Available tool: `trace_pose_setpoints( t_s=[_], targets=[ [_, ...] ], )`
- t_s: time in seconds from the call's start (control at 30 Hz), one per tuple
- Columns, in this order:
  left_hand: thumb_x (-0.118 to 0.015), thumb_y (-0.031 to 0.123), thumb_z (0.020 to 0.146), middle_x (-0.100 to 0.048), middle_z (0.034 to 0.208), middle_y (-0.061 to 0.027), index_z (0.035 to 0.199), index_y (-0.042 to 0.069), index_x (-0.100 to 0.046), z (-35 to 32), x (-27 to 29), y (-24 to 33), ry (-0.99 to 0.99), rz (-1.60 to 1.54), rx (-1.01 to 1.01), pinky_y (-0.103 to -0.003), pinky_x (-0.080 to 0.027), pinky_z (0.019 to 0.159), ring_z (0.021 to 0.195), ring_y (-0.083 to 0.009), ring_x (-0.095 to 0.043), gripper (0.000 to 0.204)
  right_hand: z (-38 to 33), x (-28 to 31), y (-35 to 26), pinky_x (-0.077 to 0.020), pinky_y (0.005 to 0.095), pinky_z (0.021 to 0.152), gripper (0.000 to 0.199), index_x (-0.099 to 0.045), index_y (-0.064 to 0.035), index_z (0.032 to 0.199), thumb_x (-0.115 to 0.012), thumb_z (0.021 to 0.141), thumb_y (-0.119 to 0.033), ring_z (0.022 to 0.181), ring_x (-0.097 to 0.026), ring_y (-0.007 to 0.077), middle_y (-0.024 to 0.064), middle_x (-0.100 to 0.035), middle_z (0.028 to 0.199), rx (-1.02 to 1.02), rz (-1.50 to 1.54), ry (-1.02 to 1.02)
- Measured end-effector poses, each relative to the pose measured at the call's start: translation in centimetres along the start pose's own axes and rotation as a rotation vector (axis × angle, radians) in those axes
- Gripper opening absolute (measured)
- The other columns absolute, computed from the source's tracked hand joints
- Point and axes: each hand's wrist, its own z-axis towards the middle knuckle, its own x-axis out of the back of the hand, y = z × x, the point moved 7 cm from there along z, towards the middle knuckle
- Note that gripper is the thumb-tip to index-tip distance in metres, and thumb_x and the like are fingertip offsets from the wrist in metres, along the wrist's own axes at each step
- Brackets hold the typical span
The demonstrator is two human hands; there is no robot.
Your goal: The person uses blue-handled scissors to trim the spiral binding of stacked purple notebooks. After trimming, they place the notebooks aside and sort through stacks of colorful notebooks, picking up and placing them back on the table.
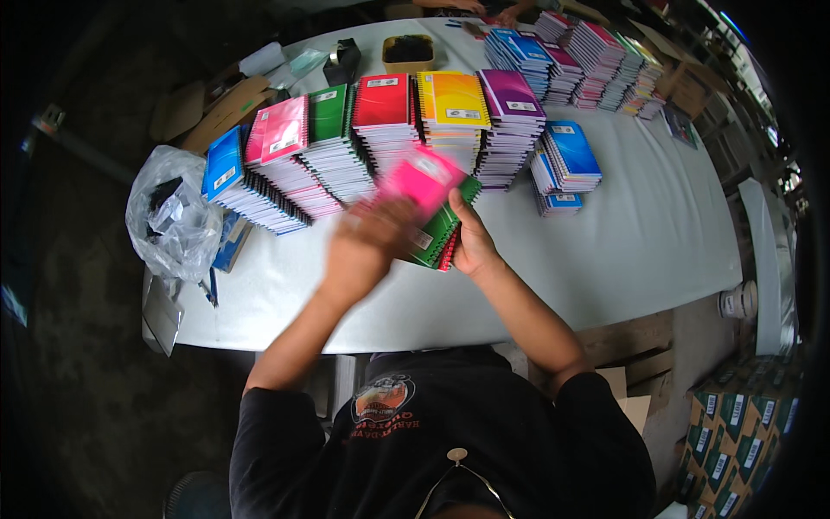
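My left hand (365, 246), smeared by motion, grips a pink notebook (428, 182). It is tilted over a green spiral notebook (443, 235). Fingers of my right hand (474, 238) are closed on the right edge of the green notebook, and a red notebook (447, 257) shows beneath it. Just beyond my hands stand tall stacks of spiral notebooks in a row: blue (223, 177), pink (284, 130), green (327, 114), red (382, 102), yellow (452, 99) and purple (513, 97). My left forearm and hand hide part of the table below the stacks.
A shorter blue notebook pile (571, 156) stands right of the row; more stacks (596, 52) are at the far right. A clear plastic bag (173, 216) lies left, a tape dispenser (341, 62) and tray (408, 59) behind. Another person's hands (506, 16) show at the far edge.
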Motion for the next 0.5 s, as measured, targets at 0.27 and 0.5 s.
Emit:
trace_pose_setpoints(
  t_s=[0.27,0.5],
  targets=[
    [-0.063,0.013,0.077,-0.046,0.132,-0.0139,0.132,0.009,-0.042,2.0,3.2,-15.9,0.184,0.347,0.305,-0.043,-0.028,0.105,0.123,-0.028,-0.044,0.059,-0.8,1.1,-0.4,-0.0472,0.0363,0.089,0.042,-0.051,-0.0048,0.118,-0.064,0.081,-0.018,0.101,-0.058,0.0214,0.0099,-0.059,0.11,-0.048,-0.053,0.044],
    [-0.059,-0.003,0.073,-0.065,0.103,-0.0115,0.098,0.005,-0.065,2.3,1.8,-3.6,0.242,-0.22,-0.069,-0.039,-0.045,0.087,0.103,-0.0283,-0.058,0.027,-1.2,0.7,-1.8,-0.0477,0.0366,0.087,0.05,-0.051,-0.0045,0.118,-0.067,0.08,-0.033,0.102,-0.058,0.0205,0.0092,-0.059,0.112,0.016,0.043,0.079]
  ],
)
